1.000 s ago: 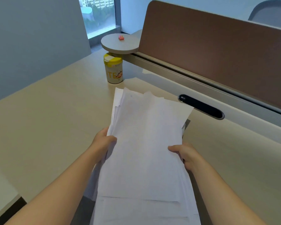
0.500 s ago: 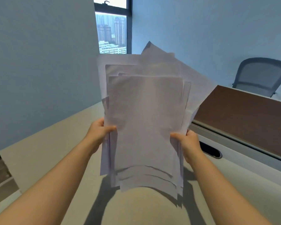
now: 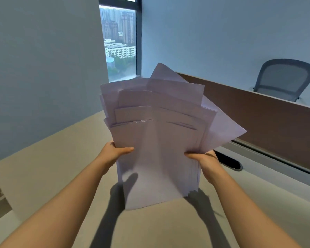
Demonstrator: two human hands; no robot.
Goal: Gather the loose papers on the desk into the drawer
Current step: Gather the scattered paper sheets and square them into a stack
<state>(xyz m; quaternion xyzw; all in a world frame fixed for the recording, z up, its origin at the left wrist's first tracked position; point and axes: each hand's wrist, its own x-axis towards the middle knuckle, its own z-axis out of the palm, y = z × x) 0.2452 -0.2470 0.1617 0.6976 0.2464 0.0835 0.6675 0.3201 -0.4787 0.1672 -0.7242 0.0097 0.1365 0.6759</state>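
- Since the frame half a second back, the stack of papers (image 3: 157, 154) is sitting lower between the hands and fanning out more at the top, with its bottom edges now nearly lined up.
- The left hand (image 3: 113, 152) is gripping the stack's left edge, thumb lying across the front sheet.
- The right hand (image 3: 203, 159) is pinching the right edge the same way.
- The papers are standing roughly upright above the middle of the worktop (image 3: 48, 169), their lower edge hanging just over it and casting a shadow.
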